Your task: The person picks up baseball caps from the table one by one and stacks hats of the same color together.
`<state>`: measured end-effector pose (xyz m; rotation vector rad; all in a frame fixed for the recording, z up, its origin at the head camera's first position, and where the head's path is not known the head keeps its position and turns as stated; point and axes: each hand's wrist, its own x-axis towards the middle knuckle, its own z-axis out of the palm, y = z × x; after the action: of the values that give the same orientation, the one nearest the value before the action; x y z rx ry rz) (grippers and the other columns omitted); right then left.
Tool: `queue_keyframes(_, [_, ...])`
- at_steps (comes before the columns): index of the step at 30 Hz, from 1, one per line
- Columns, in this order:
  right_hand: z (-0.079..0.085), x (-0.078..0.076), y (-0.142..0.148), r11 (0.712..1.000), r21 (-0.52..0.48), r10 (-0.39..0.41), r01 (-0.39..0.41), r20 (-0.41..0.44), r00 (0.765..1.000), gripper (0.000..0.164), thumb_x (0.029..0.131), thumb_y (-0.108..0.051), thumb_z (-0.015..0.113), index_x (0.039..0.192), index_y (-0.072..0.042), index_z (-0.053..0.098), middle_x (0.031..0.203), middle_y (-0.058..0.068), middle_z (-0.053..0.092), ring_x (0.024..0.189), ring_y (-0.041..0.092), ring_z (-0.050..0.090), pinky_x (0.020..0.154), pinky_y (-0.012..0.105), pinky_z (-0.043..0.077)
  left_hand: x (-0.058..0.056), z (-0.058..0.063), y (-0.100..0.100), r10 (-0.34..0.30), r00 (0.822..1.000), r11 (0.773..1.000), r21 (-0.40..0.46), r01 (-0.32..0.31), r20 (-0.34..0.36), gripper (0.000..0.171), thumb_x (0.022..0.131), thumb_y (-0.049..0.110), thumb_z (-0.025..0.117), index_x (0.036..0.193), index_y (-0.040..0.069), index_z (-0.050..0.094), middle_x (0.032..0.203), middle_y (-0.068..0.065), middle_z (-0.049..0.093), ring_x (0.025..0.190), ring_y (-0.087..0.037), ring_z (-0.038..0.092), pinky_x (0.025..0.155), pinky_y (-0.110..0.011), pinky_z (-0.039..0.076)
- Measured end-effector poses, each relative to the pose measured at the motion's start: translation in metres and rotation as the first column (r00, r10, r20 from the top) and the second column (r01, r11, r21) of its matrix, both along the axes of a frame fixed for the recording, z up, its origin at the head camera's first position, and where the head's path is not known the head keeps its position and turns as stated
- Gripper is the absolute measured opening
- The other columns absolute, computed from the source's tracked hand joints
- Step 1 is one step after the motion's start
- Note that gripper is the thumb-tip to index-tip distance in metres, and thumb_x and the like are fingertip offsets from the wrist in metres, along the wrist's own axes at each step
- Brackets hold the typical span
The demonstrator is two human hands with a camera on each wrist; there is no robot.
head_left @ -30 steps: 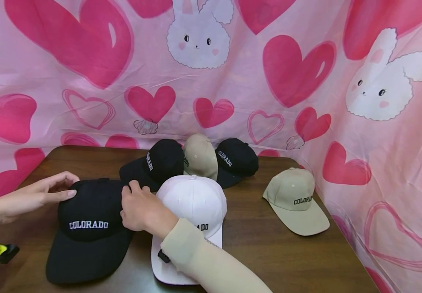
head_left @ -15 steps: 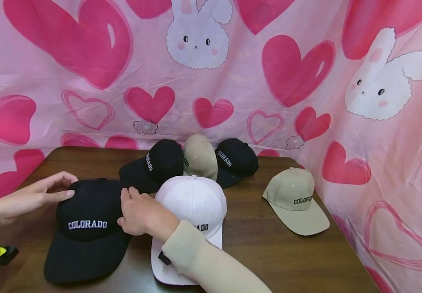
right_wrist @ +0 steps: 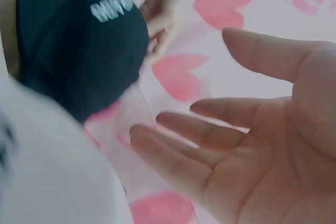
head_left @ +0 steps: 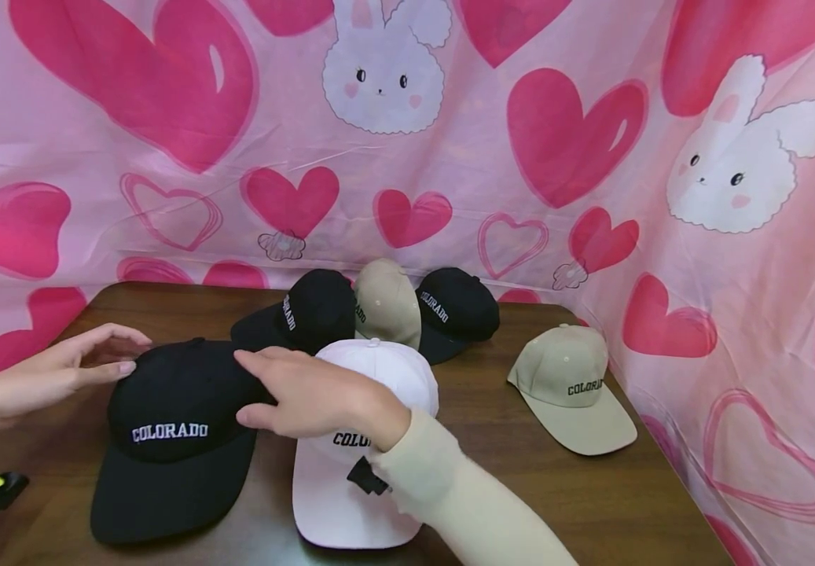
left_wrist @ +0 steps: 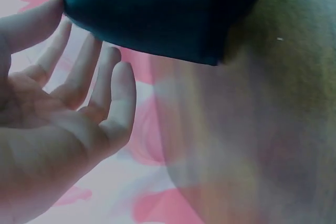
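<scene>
A black baseball cap [head_left: 181, 393] with white COLORADO lettering sits at the left front of the wooden table, brim toward me. At its left side is my left hand [head_left: 60, 379], fingers loosely bent. In the left wrist view the left thumb [left_wrist: 37, 22] is right at the cap's edge, the other fingers spread beneath and beyond it. My right hand [head_left: 318, 391] is off the cap's right side, over a white COLORADO cap [head_left: 350, 507] that it partly hides. Its fingers are extended, the thumb apart, and the right wrist view shows the palm [right_wrist: 262, 171] holding nothing.
Behind stand a black cap [head_left: 322, 310], a beige cap [head_left: 387, 303] and another black cap [head_left: 458, 313] in a row. One more beige cap [head_left: 570, 385] rests near the table's right edge. A pink heart-and-rabbit cloth [head_left: 379, 165] hangs around the table [head_left: 506, 487].
My right hand has come away from the black cap's right side, moving right with its fingers straightened. The left hand has shifted slightly left. The cap has barely moved.
</scene>
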<state>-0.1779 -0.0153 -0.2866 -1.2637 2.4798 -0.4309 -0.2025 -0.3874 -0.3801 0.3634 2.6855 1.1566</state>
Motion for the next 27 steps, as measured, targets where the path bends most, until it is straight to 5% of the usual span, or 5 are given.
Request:
queue_keyframes(9, [0.031, -0.054, 0.049, 0.980, -0.186, -0.056, 0.065, 0.052, 0.997, 0.062, 0.093, -0.033, 0.062, 0.146, -0.015, 0.035, 0.133, -0.001, 0.050, 0.106, 0.005, 0.053, 0.087, 0.018, 0.045, 0.005, 0.033, 0.026, 0.085, 0.971, 0.991, -0.082, -0.106, -0.222, 0.041, 0.093, 0.037, 0.061, 0.130, 0.027, 0.045, 0.119, 0.002, 0.051, 0.097, -0.003, 0.053, 0.074, -0.020, 0.049])
queue_keyframes(16, [0.019, -0.103, 0.071, 0.954, -0.213, -0.199, 0.212, 0.081, 0.977, 0.053, 0.093, -0.033, 0.059, 0.141, -0.014, 0.045, 0.126, 0.001, 0.057, 0.109, 0.009, 0.053, 0.089, 0.025, 0.046, 0.017, 0.061, 0.067, 0.051, 0.940, 0.997, -0.032, -0.066, -0.338, 0.044, 0.090, 0.027, 0.068, 0.128, 0.030, 0.048, 0.119, 0.008, 0.050, 0.099, -0.008, 0.052, 0.074, -0.017, 0.048])
queue_keyframes(19, [0.006, -0.121, 0.079, 0.926, -0.272, -0.208, 0.262, 0.210, 0.955, 0.051, 0.094, -0.027, 0.059, 0.139, -0.009, 0.045, 0.130, 0.005, 0.053, 0.110, 0.016, 0.055, 0.091, 0.033, 0.048, 0.020, 0.071, 0.083, 0.015, 0.916, 0.999, -0.022, -0.026, -0.401, 0.045, 0.087, 0.022, 0.071, 0.126, 0.030, 0.050, 0.121, 0.009, 0.049, 0.101, -0.010, 0.051, 0.079, -0.011, 0.044])
queue_keyframes(22, [-0.008, -0.137, 0.085, 0.889, -0.302, -0.209, 0.343, 0.399, 0.893, 0.052, 0.094, -0.024, 0.059, 0.138, -0.005, 0.042, 0.135, 0.011, 0.046, 0.113, 0.028, 0.054, 0.094, 0.043, 0.046, 0.022, 0.079, 0.096, -0.024, 0.892, 1.000, -0.010, 0.021, -0.452, 0.047, 0.084, 0.017, 0.074, 0.125, 0.029, 0.053, 0.121, 0.010, 0.051, 0.101, -0.011, 0.052, 0.083, -0.007, 0.039])
queue_keyframes(27, [-0.028, -0.153, 0.093, 0.838, -0.254, -0.210, 0.482, 0.666, 0.716, 0.061, 0.096, -0.022, 0.056, 0.144, 0.000, 0.026, 0.139, 0.016, 0.037, 0.124, 0.039, 0.042, 0.103, 0.048, 0.036, 0.025, 0.085, 0.114, -0.086, 0.835, 0.996, -0.029, 0.084, -0.544, 0.052, 0.079, 0.010, 0.077, 0.122, 0.027, 0.054, 0.118, 0.011, 0.054, 0.100, -0.009, 0.052, 0.086, -0.007, 0.038])
